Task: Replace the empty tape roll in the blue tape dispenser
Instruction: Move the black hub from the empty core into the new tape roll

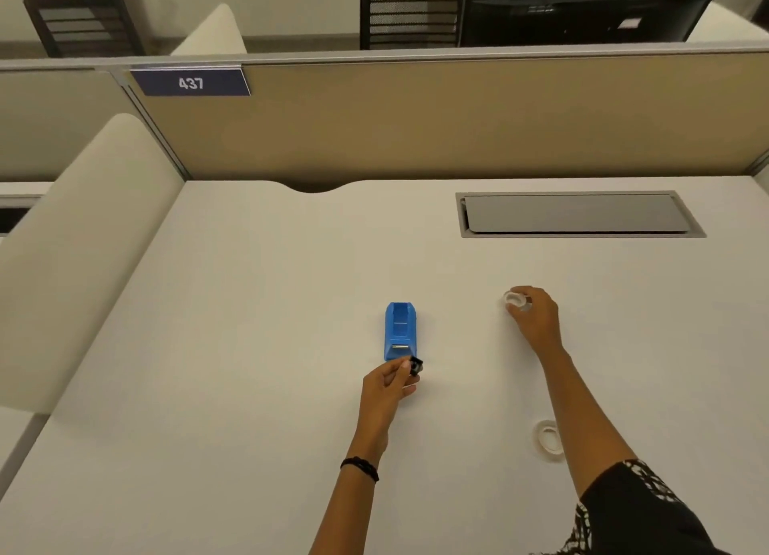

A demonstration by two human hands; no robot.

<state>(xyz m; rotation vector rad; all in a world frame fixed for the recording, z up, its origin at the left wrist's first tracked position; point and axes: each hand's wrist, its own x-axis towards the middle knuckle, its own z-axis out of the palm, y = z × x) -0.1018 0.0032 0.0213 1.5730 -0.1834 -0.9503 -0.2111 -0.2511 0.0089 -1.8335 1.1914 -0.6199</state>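
The blue tape dispenser [400, 330] stands on the white desk [249, 346], its well open and with no roll in it. Just in front of it, my left hand [389, 384] pinches a small black spindle [415, 365] between its fingertips. To the right, my right hand [537, 315] is closed around a clear tape roll [515, 299] resting on or just above the desk. A second white ring-shaped roll [548, 435] lies on the desk nearer to me, under my right forearm's left side.
A grey cable hatch [574, 215] is set into the desk at the back right. A beige partition [416, 117] with a sign reading 437 closes off the far edge. A white curved divider [83, 242] runs along the left side.
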